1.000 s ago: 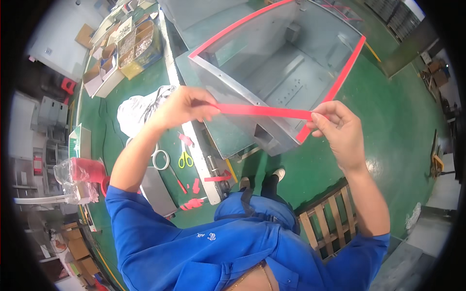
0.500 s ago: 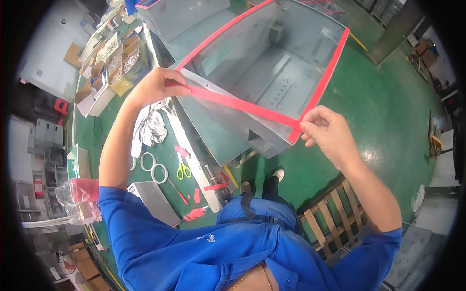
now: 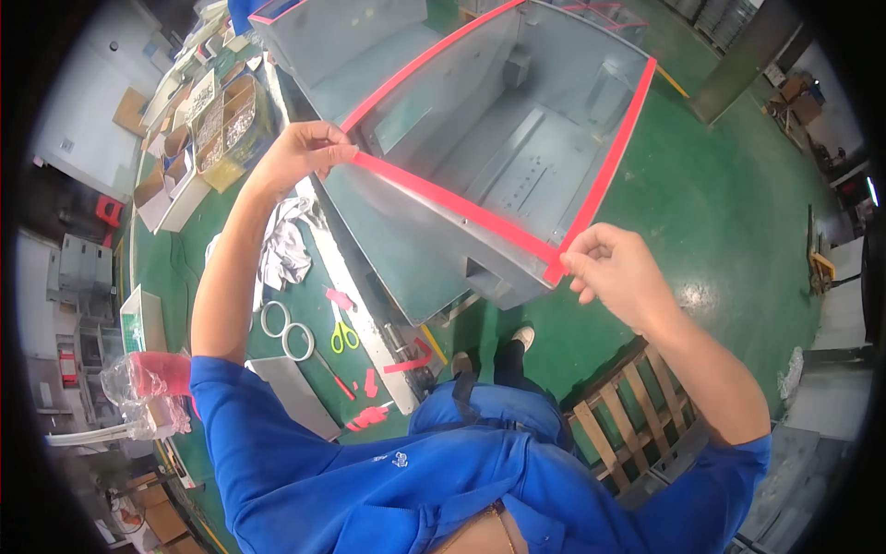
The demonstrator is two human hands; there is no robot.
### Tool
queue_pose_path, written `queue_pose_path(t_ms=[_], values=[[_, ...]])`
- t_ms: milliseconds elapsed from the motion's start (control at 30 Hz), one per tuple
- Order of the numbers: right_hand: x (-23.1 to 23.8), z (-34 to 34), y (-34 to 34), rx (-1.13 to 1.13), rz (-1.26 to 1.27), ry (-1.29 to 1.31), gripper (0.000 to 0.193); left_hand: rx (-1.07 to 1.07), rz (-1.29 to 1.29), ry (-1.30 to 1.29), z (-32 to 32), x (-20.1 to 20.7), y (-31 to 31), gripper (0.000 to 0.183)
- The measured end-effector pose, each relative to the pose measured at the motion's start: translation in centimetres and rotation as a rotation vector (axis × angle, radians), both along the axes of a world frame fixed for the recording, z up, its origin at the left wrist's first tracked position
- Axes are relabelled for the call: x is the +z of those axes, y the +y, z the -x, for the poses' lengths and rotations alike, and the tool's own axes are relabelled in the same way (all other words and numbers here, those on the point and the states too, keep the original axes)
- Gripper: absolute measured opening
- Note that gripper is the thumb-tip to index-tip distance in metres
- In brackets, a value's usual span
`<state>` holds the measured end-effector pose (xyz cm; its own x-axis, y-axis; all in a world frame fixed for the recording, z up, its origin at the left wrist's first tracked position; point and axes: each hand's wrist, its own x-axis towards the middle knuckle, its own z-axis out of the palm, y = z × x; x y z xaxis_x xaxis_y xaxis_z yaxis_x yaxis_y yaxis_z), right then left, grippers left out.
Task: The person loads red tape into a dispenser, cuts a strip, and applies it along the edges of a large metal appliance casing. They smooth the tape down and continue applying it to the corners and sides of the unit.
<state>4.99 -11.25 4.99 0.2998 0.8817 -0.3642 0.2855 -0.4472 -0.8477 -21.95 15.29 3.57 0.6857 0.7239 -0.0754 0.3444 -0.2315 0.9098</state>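
A grey sheet-metal box (image 3: 420, 214) with an open top stands in front of me, red tape along its rims. Between my hands a strip of red tape (image 3: 452, 210) runs along the near rim. My left hand (image 3: 303, 155) pinches the strip's left end at the near left corner. At the near right corner, my right hand (image 3: 616, 272) has thumb and fingers pinched on the strip's other end, where it meets the tape of the right rim (image 3: 620, 148).
On the green bench to the left lie yellow-green scissors (image 3: 343, 336), tape rolls (image 3: 298, 342), red tape scraps (image 3: 367, 418) and a white cloth (image 3: 284, 254). Farther off stands a divided bin of small parts (image 3: 226, 129). A wooden pallet (image 3: 628, 415) is low at right.
The tape strip, stretched slightly off the near rim before, now follows that rim closely. Both hands keep their pinch, the right one a little lower.
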Motion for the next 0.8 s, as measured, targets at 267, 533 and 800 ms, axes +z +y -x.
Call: queue_pose_path(t_ms=[267, 533, 800], values=[[0.0, -0.2, 0.4, 0.106, 0.089, -0.136, 0.018, 0.034, -0.113, 0.115, -1.4, 0.3, 0.7, 0.013], [-0.4, -0.8, 0.7, 0.181, 0.064, -0.140, 0.018, 0.054, -0.069, 0.150, -1.8, -0.2, 0.3, 0.011], [-0.7, -1.0, 0.9, 0.197, 0.065, -0.105, 0.017, 0.047, -0.064, 0.188, -1.7, -0.2, 0.6, 0.010]])
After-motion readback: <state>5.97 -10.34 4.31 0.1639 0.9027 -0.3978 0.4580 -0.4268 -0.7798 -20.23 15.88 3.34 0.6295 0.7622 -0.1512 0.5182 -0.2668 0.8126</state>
